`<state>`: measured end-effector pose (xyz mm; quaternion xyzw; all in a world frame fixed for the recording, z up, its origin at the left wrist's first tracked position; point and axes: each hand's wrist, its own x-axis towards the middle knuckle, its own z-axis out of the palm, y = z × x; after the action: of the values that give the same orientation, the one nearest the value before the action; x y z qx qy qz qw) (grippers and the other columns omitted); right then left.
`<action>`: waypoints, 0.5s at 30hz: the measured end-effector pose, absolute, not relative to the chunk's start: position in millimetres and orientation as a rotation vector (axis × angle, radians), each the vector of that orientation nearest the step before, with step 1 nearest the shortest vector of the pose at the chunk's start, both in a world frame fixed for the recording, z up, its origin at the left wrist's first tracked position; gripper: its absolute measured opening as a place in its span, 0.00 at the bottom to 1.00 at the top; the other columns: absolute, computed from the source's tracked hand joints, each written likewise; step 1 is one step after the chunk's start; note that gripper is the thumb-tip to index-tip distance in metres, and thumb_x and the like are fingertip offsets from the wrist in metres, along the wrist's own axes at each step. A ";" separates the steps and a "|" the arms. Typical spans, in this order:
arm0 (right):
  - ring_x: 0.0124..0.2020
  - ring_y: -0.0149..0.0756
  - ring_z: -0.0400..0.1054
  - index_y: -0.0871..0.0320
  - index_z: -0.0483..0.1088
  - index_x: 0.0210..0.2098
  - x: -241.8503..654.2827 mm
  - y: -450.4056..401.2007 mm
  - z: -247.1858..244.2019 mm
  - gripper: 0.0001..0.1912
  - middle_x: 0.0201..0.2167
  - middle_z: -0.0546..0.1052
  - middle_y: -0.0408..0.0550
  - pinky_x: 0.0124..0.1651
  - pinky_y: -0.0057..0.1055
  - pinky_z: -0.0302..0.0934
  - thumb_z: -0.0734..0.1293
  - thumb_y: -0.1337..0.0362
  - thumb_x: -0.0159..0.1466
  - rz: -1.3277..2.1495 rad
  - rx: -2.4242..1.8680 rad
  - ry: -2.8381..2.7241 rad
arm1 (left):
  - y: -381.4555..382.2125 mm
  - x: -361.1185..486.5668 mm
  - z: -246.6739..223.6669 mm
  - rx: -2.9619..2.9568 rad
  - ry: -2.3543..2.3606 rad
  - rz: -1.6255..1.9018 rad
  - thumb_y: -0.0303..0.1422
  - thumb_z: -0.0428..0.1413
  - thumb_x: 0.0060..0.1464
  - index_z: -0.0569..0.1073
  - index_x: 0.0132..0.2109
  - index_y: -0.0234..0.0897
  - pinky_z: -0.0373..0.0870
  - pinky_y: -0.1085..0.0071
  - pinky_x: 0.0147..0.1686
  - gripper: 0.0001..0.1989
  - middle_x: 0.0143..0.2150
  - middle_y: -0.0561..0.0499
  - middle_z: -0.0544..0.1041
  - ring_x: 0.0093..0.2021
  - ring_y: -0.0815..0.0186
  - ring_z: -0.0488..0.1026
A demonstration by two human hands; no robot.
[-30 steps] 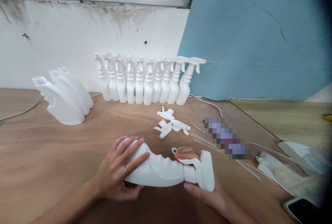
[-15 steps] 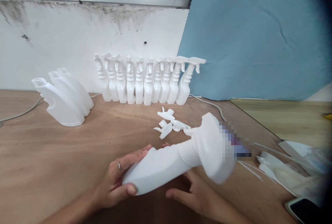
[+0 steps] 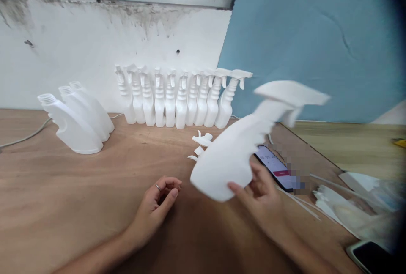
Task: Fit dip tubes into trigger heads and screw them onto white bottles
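My right hand [image 3: 264, 198] grips a white spray bottle [image 3: 226, 160] low on its body and holds it tilted in the air. The bottle's trigger head [image 3: 290, 92] is fitted on its neck and points right; it is slightly blurred. Loosely curled above the table, my left hand [image 3: 160, 202] holds nothing, and a gap shows between its thumb and fingers. Behind the held bottle lie loose white trigger heads [image 3: 203, 139], partly hidden by it.
Several white spray bottles [image 3: 180, 105] with heads stand in a row by the wall. At left are three headless bottles [image 3: 79, 132]. A lit phone [image 3: 274, 166], thin tubes [image 3: 301, 204], plastic bags [image 3: 345, 210] and another phone [image 3: 369, 255] lie at right.
The spray bottle has passed from my left hand to my right, rising and turning more upright. My left hand has let go and stays at the left.
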<state>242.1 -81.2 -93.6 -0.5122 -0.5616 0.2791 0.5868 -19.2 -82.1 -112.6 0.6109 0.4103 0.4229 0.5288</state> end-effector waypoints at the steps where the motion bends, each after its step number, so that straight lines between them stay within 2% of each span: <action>1: 0.42 0.45 0.75 0.53 0.64 0.50 252.3 -69.1 -90.4 0.28 0.45 0.78 0.53 0.40 0.37 0.71 0.76 0.55 0.55 0.530 -1.236 -1.268 | -81.9 -19.0 -113.7 1.476 0.995 0.985 0.44 0.52 0.65 0.72 0.47 0.39 0.63 0.71 0.40 0.14 0.40 0.50 0.72 0.40 0.63 0.68; 4: 0.33 0.45 0.74 0.54 0.63 0.48 286.2 -28.8 -81.1 0.31 0.39 0.78 0.53 0.31 0.37 0.68 0.76 0.50 0.52 0.235 -1.389 -1.228 | -80.6 -18.8 -114.8 1.556 1.006 0.941 0.44 0.51 0.65 0.72 0.43 0.38 0.61 0.71 0.38 0.14 0.37 0.50 0.70 0.38 0.63 0.66; 8: 0.29 0.46 0.72 0.55 0.63 0.45 318.7 21.7 -77.2 0.30 0.39 0.77 0.52 0.34 0.41 0.65 0.74 0.48 0.50 -0.068 -1.664 -1.278 | -76.8 -19.5 -115.2 1.590 1.007 0.932 0.43 0.51 0.64 0.73 0.41 0.37 0.59 0.71 0.36 0.14 0.36 0.50 0.70 0.36 0.64 0.65; 12: 0.35 0.52 0.72 0.55 0.62 0.43 322.1 56.1 -84.4 0.27 0.39 0.77 0.54 0.40 0.44 0.63 0.73 0.52 0.50 -0.106 -1.746 -1.299 | -74.9 -20.2 -117.7 1.580 0.999 0.941 0.41 0.51 0.64 0.73 0.41 0.38 0.58 0.71 0.36 0.12 0.36 0.51 0.69 0.35 0.65 0.64; 15: 0.40 0.56 0.71 0.55 0.61 0.43 314.8 68.0 -91.6 0.26 0.39 0.76 0.55 0.41 0.43 0.63 0.72 0.53 0.51 -0.100 -1.782 -1.327 | -75.6 -20.8 -118.9 1.609 0.994 0.952 0.39 0.50 0.64 0.73 0.40 0.38 0.58 0.71 0.36 0.11 0.35 0.51 0.69 0.35 0.65 0.64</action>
<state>314.8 68.0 -91.6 -0.7183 -0.5351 -0.0401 0.4428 -20.8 -75.6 -118.9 0.6624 0.4092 0.3921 0.4900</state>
